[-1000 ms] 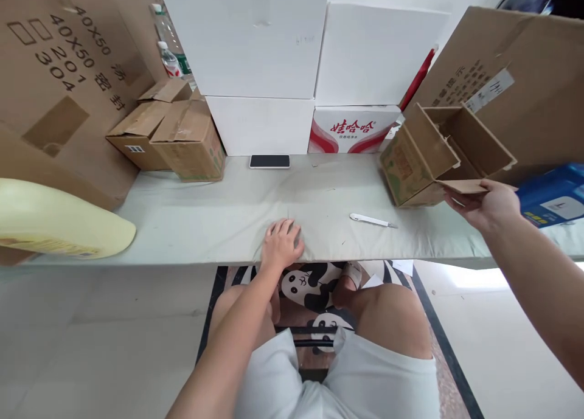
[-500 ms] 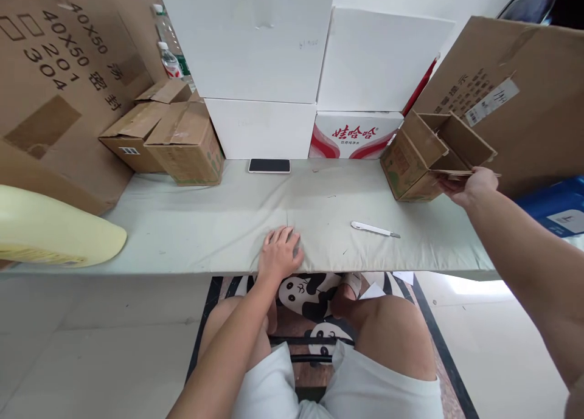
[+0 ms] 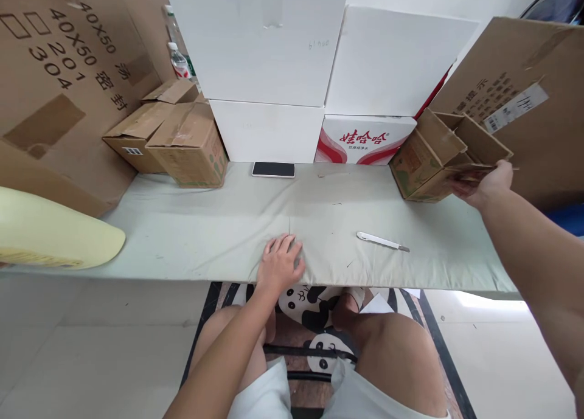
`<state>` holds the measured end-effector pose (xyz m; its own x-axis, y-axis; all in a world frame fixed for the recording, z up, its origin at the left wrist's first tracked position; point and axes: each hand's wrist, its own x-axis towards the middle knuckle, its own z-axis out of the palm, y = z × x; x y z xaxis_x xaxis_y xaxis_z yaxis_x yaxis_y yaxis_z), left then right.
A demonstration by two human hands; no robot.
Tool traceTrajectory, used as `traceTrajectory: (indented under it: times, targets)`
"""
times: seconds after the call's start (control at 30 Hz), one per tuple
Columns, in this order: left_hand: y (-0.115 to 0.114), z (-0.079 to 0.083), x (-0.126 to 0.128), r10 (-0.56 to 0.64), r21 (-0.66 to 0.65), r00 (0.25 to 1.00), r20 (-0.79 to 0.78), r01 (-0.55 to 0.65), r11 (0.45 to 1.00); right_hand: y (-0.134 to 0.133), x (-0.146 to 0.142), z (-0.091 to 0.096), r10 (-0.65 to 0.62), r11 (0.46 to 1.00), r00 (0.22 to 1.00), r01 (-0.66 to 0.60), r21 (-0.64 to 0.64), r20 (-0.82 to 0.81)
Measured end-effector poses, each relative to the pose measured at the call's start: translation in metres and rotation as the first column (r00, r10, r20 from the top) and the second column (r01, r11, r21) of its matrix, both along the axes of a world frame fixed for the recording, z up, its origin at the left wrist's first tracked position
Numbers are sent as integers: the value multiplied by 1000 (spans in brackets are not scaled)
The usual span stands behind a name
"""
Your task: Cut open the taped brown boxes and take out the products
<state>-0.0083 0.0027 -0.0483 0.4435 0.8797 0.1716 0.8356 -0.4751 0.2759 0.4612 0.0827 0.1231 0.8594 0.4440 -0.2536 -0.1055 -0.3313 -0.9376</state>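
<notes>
My right hand [image 3: 486, 182] is closed around the front flap of an open-topped cardboard box [image 3: 420, 163], which stands upright at the right of the table. Its fingertips are partly in shadow beneath the flap. Flat on the cloth near the front edge rests my left hand [image 3: 280, 262], fingers apart and holding nothing. Between the two hands lies a white craft knife [image 3: 381, 241] with its blade pointing right. A phone [image 3: 274, 169], dark screen up, lies farther back against the white boxes.
Two small closed cartons [image 3: 189, 157] stand at the back left. White boxes [image 3: 274, 130] and a red-and-white carton [image 3: 365, 140] line the back of the covered table [image 3: 205, 236]. Large brown cardboard sheets [image 3: 91, 139] flank both sides. A pale yellow rounded object [image 3: 59, 230] juts in from the left.
The view has shifted slightly, so most things on the table sit a little farther right and lower. My right hand keeps hold of the box flap; my left hand stays on the cloth.
</notes>
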Motion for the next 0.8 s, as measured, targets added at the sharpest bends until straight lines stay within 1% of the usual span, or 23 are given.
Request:
traceTrajectory:
  times: [0.07, 0.13, 0.23, 0.3, 0.33, 0.4, 0.43, 0.47, 0.57, 0.63, 0.7, 0.73, 0.8]
  targets:
    - [0, 0, 0, 1, -5, 1000, -7, -2, 1000, 3, -1, -2, 65, 998, 998, -65, -19, -3]
    - [0, 1, 0, 2, -15, 1000, -15, -2, 1000, 4, -4, -6, 157, 986, 987, -158, -45, -19]
    - [0, 2, 0, 2, -22, 1000, -20, -3, 1000, 2, -16, -18, 282, 956, 959, -283, -77, -20]
    - [0, 3, 0, 4, -26, 1000, -18, -4, 1000, -5, -35, -32, 334, 941, 942, -332, -68, 30]
    - [0, 4, 1, 5, -30, 1000, -16, -6, 1000, -11, -49, -42, 360, 933, 931, -357, -49, 63]
    - [0, 6, 1, 6, -43, 1000, -15, -7, 999, -28, -90, -65, 439, 896, 890, -444, 15, 122]
    - [-1, 7, 2, 6, -51, 1000, -17, -7, 999, -39, -116, -79, 493, 862, 858, -504, 53, 146]
    - [-1, 8, 2, 3, -59, 1000, -22, -5, 998, -52, -144, -94, 558, 814, 813, -575, 82, 163]
    - [-4, 11, 3, -3, -77, 999, -43, -1, 997, -89, -232, -133, 748, 616, 630, -776, 135, 209]
    - [-6, 13, 3, 2, -88, 999, -38, -5, 996, -108, -277, -151, 827, 492, 508, -861, 127, 242]
    - [-9, 13, 4, 15, -120, 1000, 22, -13, 993, -118, -302, -161, 870, 396, 406, -913, 92, 279]
    - [-10, 12, 3, 28, -149, 997, 76, -17, 989, -120, -308, -164, 882, 361, 364, -930, 68, 299]
    - [-8, 13, 0, 66, -211, 982, 178, -27, 977, -121, -309, -167, 894, 314, 301, -949, 15, 332]
